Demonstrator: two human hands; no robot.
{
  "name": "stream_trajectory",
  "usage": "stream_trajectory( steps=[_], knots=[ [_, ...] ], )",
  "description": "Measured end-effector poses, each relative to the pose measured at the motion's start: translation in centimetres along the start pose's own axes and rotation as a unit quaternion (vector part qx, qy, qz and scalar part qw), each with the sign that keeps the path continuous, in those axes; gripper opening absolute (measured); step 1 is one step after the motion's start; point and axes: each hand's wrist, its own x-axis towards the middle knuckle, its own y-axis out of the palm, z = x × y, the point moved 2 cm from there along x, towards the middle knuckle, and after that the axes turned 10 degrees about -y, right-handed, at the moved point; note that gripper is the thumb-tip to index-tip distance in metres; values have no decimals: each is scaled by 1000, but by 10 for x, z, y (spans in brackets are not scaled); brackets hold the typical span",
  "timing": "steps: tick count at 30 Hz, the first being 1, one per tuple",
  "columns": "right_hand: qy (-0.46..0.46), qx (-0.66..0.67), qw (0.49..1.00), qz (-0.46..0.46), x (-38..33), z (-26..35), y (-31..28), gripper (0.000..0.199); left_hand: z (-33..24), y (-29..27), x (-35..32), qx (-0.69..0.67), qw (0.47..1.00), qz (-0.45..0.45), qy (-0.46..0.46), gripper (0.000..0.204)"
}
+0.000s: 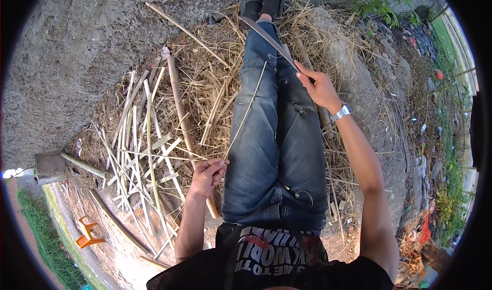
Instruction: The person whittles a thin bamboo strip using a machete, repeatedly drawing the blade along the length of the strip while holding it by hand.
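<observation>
A thin bamboo strip (249, 107) is pinched at its lower end by my left hand (209, 176), beside my left thigh. The strip slants up across my jeans, its far tip near the knee. My right hand (319, 87), with a metal watch (341, 112) at the wrist, is closed round the near end of a long knife (272, 43). Its grey blade points up and left over my shins, apart from the strip. The knife's handle is mostly hidden in my fingers.
Split bamboo strips (148, 136) lie heaped on my left, with a thicker bamboo pole (177, 92) among them. Dry shavings (205, 54) spread round my outstretched legs. A small orange plastic chair (89, 233) stands at lower left. Green plants (376, 0) and litter line the right side.
</observation>
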Motion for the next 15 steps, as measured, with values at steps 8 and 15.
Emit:
stream_trajectory(
  steps=[8, 15],
  knots=[
    [-83, 63, 993, 55, -28, 57, 13, 41, 0, -1, 10, -30, 999, 17, -30, 18],
    [-193, -3, 975, 112, -49, 79, 32, 45, -4, 3, 8, -40, 999, 15, -32, 16]
  ],
)
